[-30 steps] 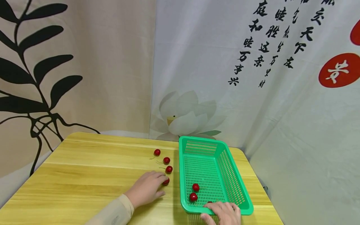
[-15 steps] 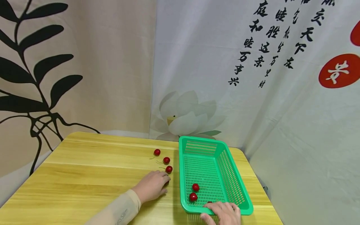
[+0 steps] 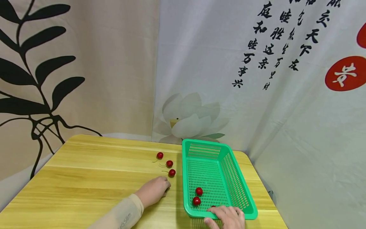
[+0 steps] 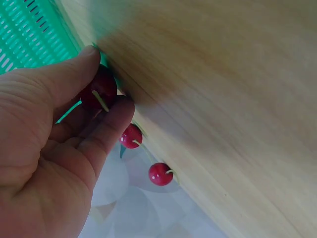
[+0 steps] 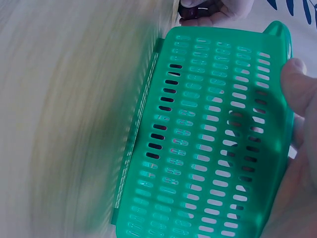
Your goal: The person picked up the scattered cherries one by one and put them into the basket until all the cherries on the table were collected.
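My left hand (image 3: 152, 192) is low over the table, left of the green plastic basket (image 3: 185, 178). Its thumb and fingertips pinch a dark red cherry (image 4: 103, 85) with a short stem, plain in the left wrist view but covered by the hand in the head view. Just beyond lie three stemmed cherries in a loose row: a near one (image 3: 172, 173), a middle one (image 3: 169, 163) and a far one (image 3: 159, 155). My right hand (image 3: 228, 218) grips the basket's near rim, fingers over the inside and thumb outside. Behind those fingers a cherry (image 3: 213, 206) barely shows.
Two more cherries, one (image 3: 199, 191) behind the other (image 3: 196, 201), sit in the basket's near left corner. The wooden table (image 3: 85, 178) ends at a printed cloth backdrop (image 3: 120, 79), and its right edge runs close beside the basket.
My left hand has moved over the nearest cherry on the table, taken it between thumb and fingers, and drawn back slightly left. The right hand and basket have stayed put.
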A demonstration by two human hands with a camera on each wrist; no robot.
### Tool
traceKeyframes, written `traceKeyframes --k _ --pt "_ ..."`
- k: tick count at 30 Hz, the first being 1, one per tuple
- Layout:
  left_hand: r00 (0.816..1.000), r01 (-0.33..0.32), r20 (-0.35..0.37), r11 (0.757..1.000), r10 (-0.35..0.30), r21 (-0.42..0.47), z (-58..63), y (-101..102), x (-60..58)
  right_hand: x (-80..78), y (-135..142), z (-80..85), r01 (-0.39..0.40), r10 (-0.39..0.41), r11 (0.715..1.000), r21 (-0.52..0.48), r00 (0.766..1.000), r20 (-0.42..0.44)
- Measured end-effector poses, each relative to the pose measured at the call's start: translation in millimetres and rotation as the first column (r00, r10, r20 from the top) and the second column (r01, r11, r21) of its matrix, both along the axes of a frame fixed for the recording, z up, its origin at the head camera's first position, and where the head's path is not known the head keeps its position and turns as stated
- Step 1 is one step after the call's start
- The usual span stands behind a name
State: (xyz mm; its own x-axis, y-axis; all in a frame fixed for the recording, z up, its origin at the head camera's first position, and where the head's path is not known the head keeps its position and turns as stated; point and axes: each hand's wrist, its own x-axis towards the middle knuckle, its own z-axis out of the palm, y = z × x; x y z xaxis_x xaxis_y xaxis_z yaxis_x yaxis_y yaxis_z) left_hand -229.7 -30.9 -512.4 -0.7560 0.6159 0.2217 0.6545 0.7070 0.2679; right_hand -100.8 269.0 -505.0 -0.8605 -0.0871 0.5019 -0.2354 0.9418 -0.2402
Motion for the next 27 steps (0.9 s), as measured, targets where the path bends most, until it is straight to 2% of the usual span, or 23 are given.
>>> traceKeyframes --k 4,10,19,27 --pt "1.0 -0.003 -0.007 1.0 0.003 -0.004 -0.2 -0.6 -0.7 1.1 -1.3 2.7 0.011 -0.011 1.0 -0.003 0.999 0.044" --pt "0.995 -0.003 -0.096 1.0 0.002 -0.012 -3.6 -2.8 -3.5 2.6 -2.2 5.1 0.016 -0.015 1.0 -0.012 0.997 0.081" --pt "1.0 -0.023 0.001 0.999 0.023 0.035 -3.8 -3.8 -2.3 2.9 -2.5 5.8 0.015 -0.013 1.0 -0.019 0.996 0.088" --pt "0.998 -0.039 0.048 0.998 0.038 0.04 -2.4 -3.5 -2.7 2.8 -2.3 5.4 0.023 -0.022 1.0 -0.004 0.996 0.086"
